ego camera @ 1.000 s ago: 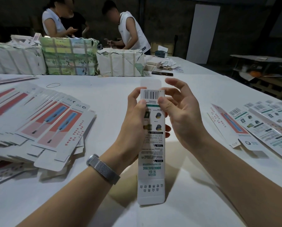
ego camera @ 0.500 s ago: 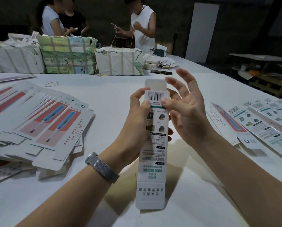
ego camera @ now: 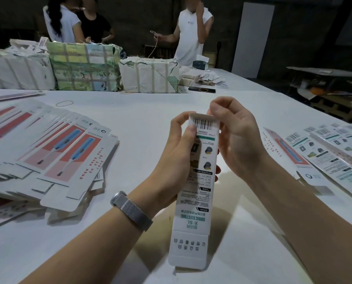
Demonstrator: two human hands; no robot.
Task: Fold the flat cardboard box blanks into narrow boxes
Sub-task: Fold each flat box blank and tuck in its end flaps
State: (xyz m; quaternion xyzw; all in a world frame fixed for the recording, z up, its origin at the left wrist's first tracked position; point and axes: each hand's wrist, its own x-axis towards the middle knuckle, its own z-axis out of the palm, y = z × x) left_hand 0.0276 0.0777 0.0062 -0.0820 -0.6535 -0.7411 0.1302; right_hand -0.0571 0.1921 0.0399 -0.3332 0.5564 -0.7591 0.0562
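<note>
Box [ego camera: 199, 181] upright, both hands curled around

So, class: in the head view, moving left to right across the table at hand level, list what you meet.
Pile of flat blanks → left hand → narrow box → right hand → row of folded boxes.

Matt printed cardboard box [ego camera: 197, 181]; metal-mesh watchband [ego camera: 133, 212]
</note>
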